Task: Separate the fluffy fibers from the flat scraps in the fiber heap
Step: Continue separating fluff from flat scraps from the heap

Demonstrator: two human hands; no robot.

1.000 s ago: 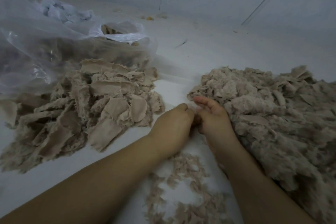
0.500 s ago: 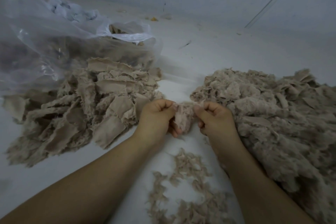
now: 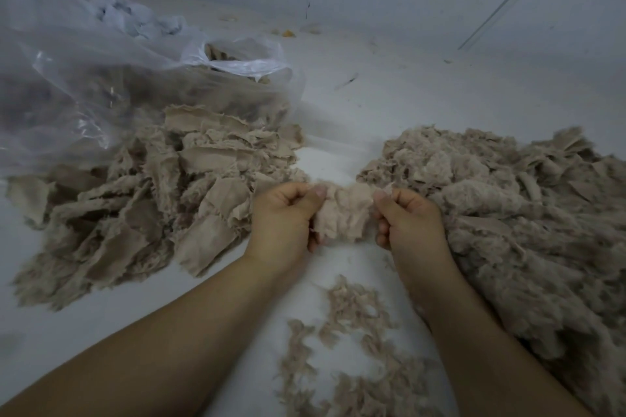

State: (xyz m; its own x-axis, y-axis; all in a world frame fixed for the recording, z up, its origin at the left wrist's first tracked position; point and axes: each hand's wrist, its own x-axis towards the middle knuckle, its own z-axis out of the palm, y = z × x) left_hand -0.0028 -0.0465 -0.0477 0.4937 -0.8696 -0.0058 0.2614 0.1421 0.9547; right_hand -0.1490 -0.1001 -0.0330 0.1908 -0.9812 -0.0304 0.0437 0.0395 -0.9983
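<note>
The white surface (image 3: pixel 389 105) fills the whole frame beneath me, running up to a pale wall at the top. On the right side of the frame lies the fiber heap (image 3: pixel 508 220), a broad beige mound of matted fluff with flat strips mixed through it, spreading from the middle right down to the lower right corner. In the upper left sits a big clear plastic bag (image 3: pixel 78 78), crumpled, its open mouth turned toward the centre and more beige material showing inside. Just below the bag, at centre left, is the pile of flat scraps (image 3: pixel 162 213), torn-edged sheets lying overlapped.

My forearms come in from the bottom edge. At the bottom centre, between them, a loose scatter of small fluffy tufts (image 3: pixel 349 349) lies on the surface.

My left hand (image 3: pixel 288 217) is curled, thumb and fingers pinching the left edge of a beige piece (image 3: pixel 343 210). My right hand (image 3: pixel 410 217) is curled the same way, pinching the right edge, and it sits against the near edge of the heap. The piece hangs stretched between both hands at the centre of the frame, above the gap between the two piles.
</note>
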